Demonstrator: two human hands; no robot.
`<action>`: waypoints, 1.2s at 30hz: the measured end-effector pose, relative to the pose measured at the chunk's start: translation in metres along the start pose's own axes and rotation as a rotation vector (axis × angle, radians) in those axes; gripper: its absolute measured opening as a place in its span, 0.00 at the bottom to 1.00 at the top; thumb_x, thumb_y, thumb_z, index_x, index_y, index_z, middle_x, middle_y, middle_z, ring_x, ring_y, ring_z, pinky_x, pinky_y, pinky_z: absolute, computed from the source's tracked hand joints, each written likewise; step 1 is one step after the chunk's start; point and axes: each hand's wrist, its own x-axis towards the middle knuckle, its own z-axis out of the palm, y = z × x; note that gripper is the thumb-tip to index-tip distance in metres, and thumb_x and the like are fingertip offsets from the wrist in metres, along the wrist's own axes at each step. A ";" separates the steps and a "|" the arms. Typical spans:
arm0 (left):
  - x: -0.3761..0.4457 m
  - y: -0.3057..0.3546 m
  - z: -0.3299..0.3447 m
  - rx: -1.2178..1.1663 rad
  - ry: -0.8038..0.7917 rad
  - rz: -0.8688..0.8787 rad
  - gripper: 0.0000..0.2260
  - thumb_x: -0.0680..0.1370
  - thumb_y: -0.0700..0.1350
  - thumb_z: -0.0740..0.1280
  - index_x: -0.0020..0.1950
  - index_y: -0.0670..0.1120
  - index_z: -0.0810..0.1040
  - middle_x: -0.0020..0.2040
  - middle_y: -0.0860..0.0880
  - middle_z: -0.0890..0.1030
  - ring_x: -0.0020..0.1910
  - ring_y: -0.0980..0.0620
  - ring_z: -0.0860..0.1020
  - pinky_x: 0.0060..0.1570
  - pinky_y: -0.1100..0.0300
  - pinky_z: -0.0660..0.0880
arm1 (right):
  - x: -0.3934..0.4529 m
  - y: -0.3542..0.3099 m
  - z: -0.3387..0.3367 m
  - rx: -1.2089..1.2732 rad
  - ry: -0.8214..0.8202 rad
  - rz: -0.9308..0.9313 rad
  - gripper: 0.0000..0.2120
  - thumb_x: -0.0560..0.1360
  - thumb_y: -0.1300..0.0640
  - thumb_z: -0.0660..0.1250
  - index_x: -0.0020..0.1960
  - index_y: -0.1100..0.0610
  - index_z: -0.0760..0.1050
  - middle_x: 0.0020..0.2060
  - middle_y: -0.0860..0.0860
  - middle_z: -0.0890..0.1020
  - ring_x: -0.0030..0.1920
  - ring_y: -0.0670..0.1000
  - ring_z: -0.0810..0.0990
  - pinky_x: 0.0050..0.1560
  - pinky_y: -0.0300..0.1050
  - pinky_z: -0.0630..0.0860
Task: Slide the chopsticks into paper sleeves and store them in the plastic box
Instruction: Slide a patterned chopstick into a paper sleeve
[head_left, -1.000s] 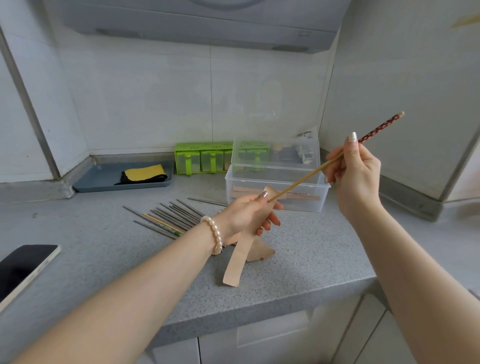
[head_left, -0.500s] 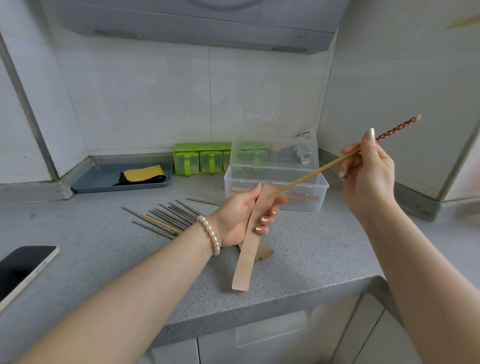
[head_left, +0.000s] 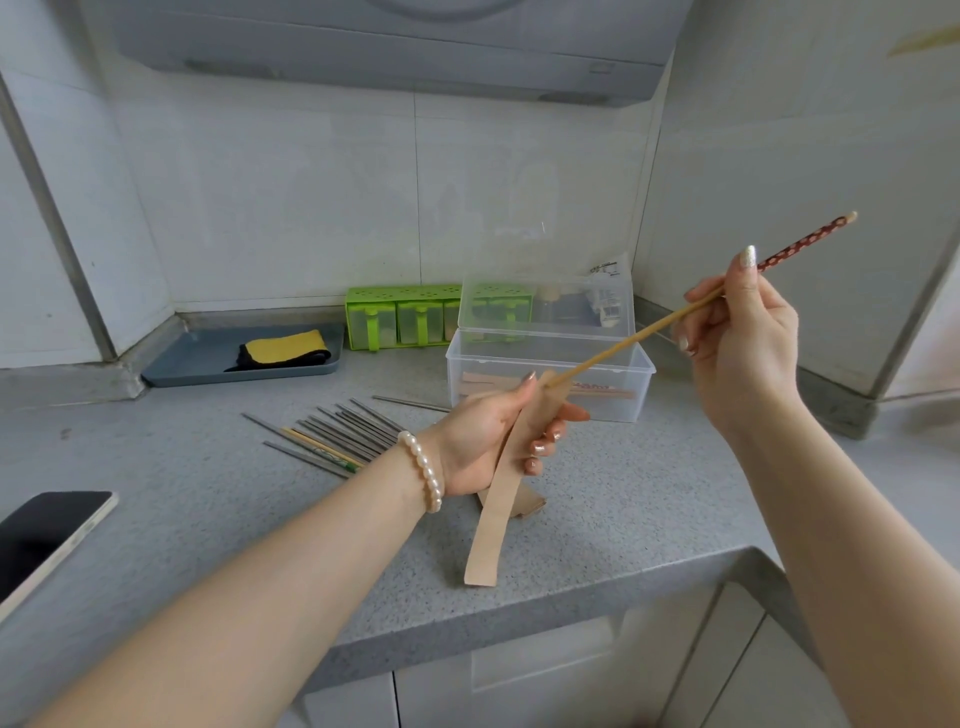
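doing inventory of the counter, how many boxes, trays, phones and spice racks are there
clear plastic boxes: 1
grey trays: 1
phones: 1
green spice racks: 1
total: 4

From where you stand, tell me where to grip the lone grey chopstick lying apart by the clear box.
Pinch the lone grey chopstick near its left end, coming from above. It lies flat on the counter, its right end runs behind the left hand toward the plastic box, and the left end has bare counter around it.
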 end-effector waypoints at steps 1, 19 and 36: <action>0.000 0.000 0.000 0.004 0.007 0.003 0.24 0.81 0.55 0.47 0.54 0.40 0.76 0.35 0.51 0.72 0.32 0.57 0.67 0.34 0.63 0.63 | -0.001 -0.001 0.000 -0.035 -0.013 -0.040 0.22 0.82 0.50 0.53 0.34 0.59 0.72 0.17 0.49 0.71 0.20 0.48 0.67 0.27 0.41 0.62; 0.004 -0.003 0.005 0.044 0.125 0.039 0.24 0.81 0.55 0.50 0.58 0.37 0.76 0.35 0.51 0.70 0.30 0.57 0.66 0.31 0.65 0.65 | -0.022 -0.002 0.001 -0.112 -0.075 -0.194 0.20 0.80 0.51 0.53 0.34 0.58 0.72 0.18 0.47 0.72 0.19 0.46 0.68 0.24 0.33 0.63; 0.021 -0.007 0.029 0.102 0.010 -0.029 0.22 0.82 0.50 0.51 0.57 0.33 0.73 0.30 0.50 0.72 0.27 0.56 0.67 0.27 0.66 0.66 | -0.008 0.033 -0.009 -0.208 -0.085 0.448 0.16 0.73 0.48 0.69 0.36 0.61 0.78 0.25 0.50 0.70 0.26 0.45 0.67 0.31 0.37 0.64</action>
